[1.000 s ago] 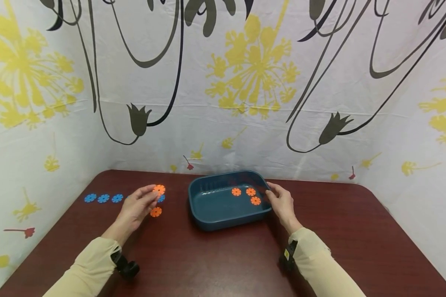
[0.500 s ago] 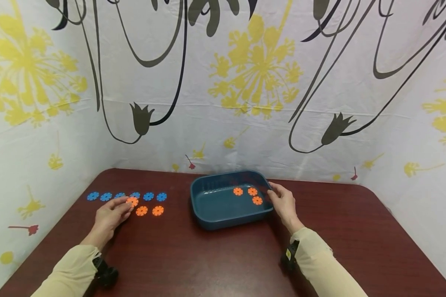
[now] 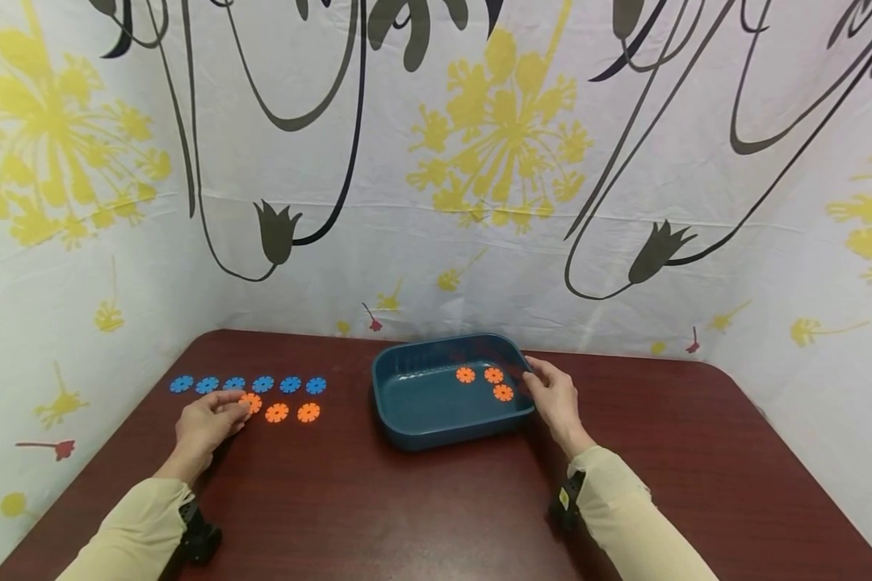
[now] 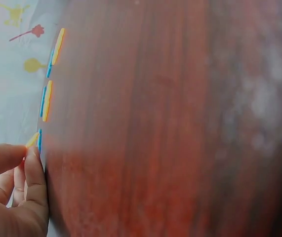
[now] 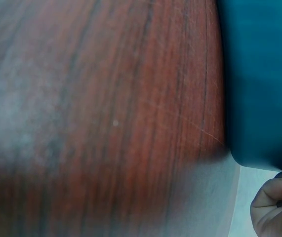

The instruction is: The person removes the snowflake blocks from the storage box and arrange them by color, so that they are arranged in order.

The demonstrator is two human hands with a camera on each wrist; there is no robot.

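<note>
My left hand (image 3: 207, 425) pinches an orange flower-shaped disc (image 3: 250, 403) between thumb and fingertips, low over the table at the left end of a short orange row. Two more orange discs (image 3: 277, 412) lie flat to its right. Behind them runs a row of several blue flower-shaped discs (image 3: 291, 385). In the left wrist view the pinched disc (image 4: 32, 140) appears edge-on and tilted beside a blue one (image 4: 39, 140). My right hand (image 3: 555, 401) grips the right rim of a dark teal tray (image 3: 425, 440). Three orange discs (image 3: 465, 374) lie inside the tray.
The dark red wood-grain table (image 3: 421, 516) reaches back to a patterned cloth (image 3: 436, 266) that hangs behind it and along both sides. The tray stands near the table's back edge, right of the disc rows. Both wrists wear black cameras (image 3: 202, 539).
My left hand has carried the orange disc left and down to the row's left end. A second orange disc, uncovered as the hand moved, shows in the row. The right hand stays on the tray.
</note>
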